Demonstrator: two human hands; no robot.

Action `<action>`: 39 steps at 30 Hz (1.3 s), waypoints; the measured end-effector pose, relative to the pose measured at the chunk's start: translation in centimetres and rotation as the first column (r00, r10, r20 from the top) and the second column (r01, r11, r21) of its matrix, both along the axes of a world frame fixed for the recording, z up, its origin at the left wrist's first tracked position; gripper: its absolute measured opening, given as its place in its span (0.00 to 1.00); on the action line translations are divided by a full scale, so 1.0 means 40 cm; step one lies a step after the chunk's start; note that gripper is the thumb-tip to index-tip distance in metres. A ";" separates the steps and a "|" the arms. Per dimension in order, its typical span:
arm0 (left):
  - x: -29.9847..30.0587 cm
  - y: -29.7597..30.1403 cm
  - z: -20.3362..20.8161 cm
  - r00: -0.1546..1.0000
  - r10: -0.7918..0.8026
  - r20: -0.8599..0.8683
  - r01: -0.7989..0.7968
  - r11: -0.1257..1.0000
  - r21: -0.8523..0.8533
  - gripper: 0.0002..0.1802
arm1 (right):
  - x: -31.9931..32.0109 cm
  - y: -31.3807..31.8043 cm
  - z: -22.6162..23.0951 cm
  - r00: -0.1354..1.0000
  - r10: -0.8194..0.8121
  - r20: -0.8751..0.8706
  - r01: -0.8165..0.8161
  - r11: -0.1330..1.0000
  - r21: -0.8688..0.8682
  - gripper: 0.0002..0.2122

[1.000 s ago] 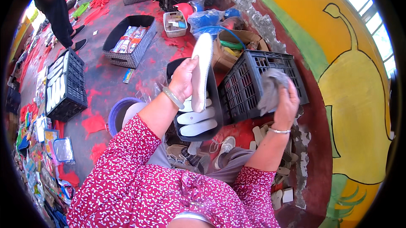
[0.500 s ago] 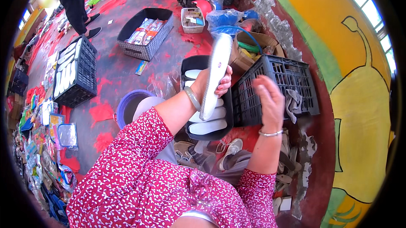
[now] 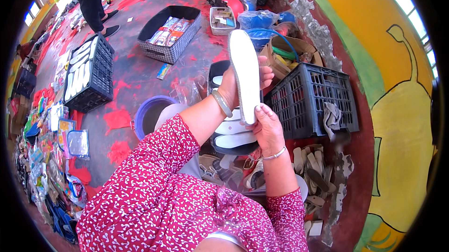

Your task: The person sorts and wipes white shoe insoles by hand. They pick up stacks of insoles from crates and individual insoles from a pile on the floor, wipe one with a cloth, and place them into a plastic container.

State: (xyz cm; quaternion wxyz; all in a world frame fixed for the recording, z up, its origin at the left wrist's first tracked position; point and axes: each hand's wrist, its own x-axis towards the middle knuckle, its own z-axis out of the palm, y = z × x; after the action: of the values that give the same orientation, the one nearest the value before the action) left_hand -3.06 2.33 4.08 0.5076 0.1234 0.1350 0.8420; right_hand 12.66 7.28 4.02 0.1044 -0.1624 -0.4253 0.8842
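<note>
The left hand (image 3: pixel 229 84) lies loosely open behind a white insole (image 3: pixel 245 72), the right hand (image 3: pixel 269 133) pinching its lower end; packets (image 3: pixel 171 31) bear unreadable print.

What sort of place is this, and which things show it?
Probably a workshop or storeroom: a long, flat white insole is being held, similar white insoles line a rectangular black plastic crate, and flat beige and brown sole-shaped pieces lie heaped.

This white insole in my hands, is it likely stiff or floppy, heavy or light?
The white insole seems fairly stiff: its upper end extends straight above your left hand without obvious drooping. It's probably light, since it looks thin for its length and your right hand pinches just its lower end.
</note>
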 end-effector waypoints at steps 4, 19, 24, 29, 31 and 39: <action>0.004 -0.018 0.060 0.995 0.028 0.092 -0.040 0.991 0.127 0.41 | 0.014 0.030 0.000 0.998 -0.056 0.038 0.051 0.992 0.114 0.09; -0.044 -0.047 0.059 0.893 0.317 -0.320 -0.344 0.939 -0.030 0.14 | 0.059 0.116 -0.053 0.975 -0.214 0.063 0.107 0.698 0.708 0.06; -0.056 -0.047 0.056 0.885 0.307 -0.350 -0.359 0.928 -0.095 0.11 | 0.073 0.141 -0.050 0.964 -0.240 0.118 0.084 0.690 0.719 0.06; -0.050 -0.045 0.048 0.882 0.333 -0.334 -0.384 0.918 -0.097 0.09 | 0.070 0.138 -0.037 0.960 -0.220 0.171 0.026 0.679 0.733 0.07; -0.054 -0.040 0.035 0.891 0.344 -0.296 -0.388 0.916 -0.104 0.09 | 0.069 0.137 -0.041 0.960 -0.222 0.172 0.024 0.673 0.739 0.07; -0.076 -0.034 0.025 0.904 0.275 -0.329 -0.357 0.907 -0.224 0.12 | 0.065 0.159 -0.071 0.959 -0.183 0.216 -0.007 0.746 0.666 0.06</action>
State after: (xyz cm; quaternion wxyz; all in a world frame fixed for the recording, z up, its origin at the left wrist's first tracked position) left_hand -6.11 0.99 5.06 0.3498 0.1488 0.3434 0.8588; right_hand 15.25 13.66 1.19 0.1385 -0.2528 -0.7117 0.6406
